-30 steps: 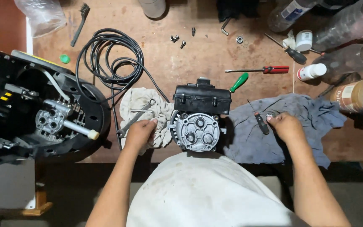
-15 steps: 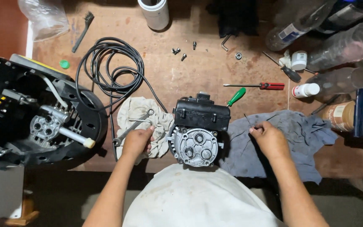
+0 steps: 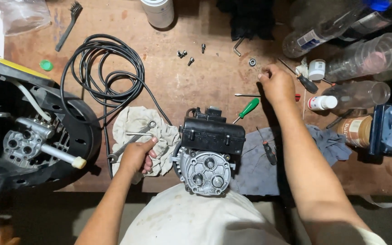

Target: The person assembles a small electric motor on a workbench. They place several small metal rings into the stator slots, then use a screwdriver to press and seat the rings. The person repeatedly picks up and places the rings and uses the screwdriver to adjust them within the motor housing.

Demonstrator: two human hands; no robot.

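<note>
On a worn wooden workbench (image 3: 196, 86), seen from above, a person works over a small motor-and-pump unit (image 3: 208, 154), black on top with a grey metal face, which sits at the near edge of the bench against the person's body. The left hand (image 3: 137, 156) rests on a crumpled pale rag (image 3: 141, 131) just left of the unit, its fingers curled around the rag's edge, beside a metal wrench (image 3: 130, 143) lying across the cloth. The right hand (image 3: 275, 84) reaches far up the bench, fingers bent downward and loosely closed above a red-handled screwdriver (image 3: 259, 95); whether it grips anything cannot be told. A green-handled screwdriver (image 3: 248, 110) lies between that hand and the unit, and a dark-handled tool (image 3: 268, 152) rests on a grey cloth (image 3: 259, 163) to the unit's right. A coil of black cable (image 3: 100, 68) lies at upper left, near a black machine housing (image 3: 28, 136) with a grey metal fitting inside. Loose screws (image 3: 184, 55) sit well apart from the unit, near the far edge. Clear plastic bottles (image 3: 355, 59) and a small white bottle (image 3: 320, 103) crowd the right side.
</note>
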